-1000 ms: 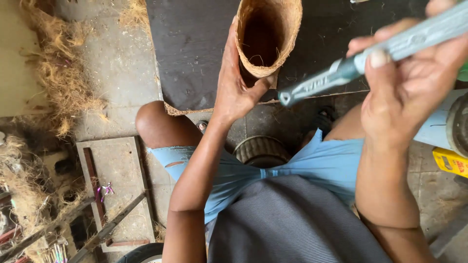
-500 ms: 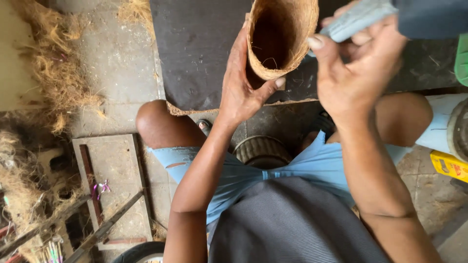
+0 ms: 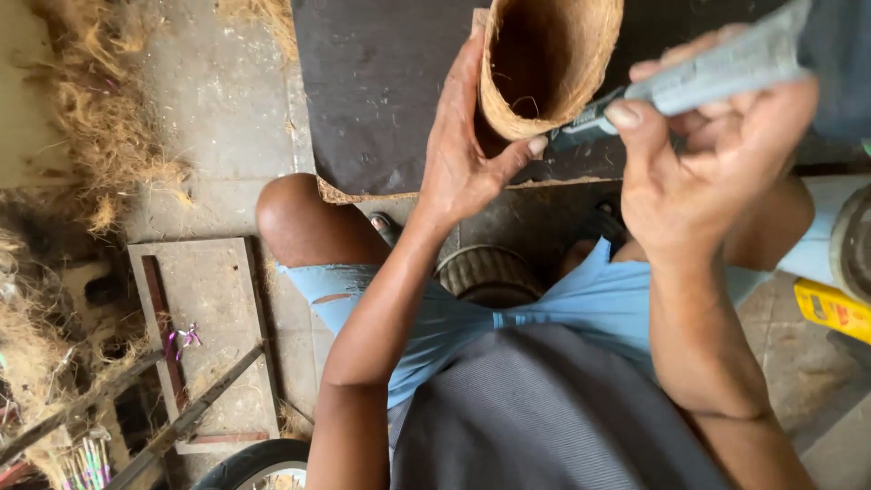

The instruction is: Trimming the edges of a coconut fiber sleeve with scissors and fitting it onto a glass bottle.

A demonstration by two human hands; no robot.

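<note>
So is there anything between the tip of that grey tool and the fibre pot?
Nothing visible. The right hand holds the grey tool with its tip right at the fibre pot rim, beside the left hand thumb gripping the pot.

I am seeing soft, even daylight, faint shadows, no glare; the grey tool is blurring at top right.
</note>
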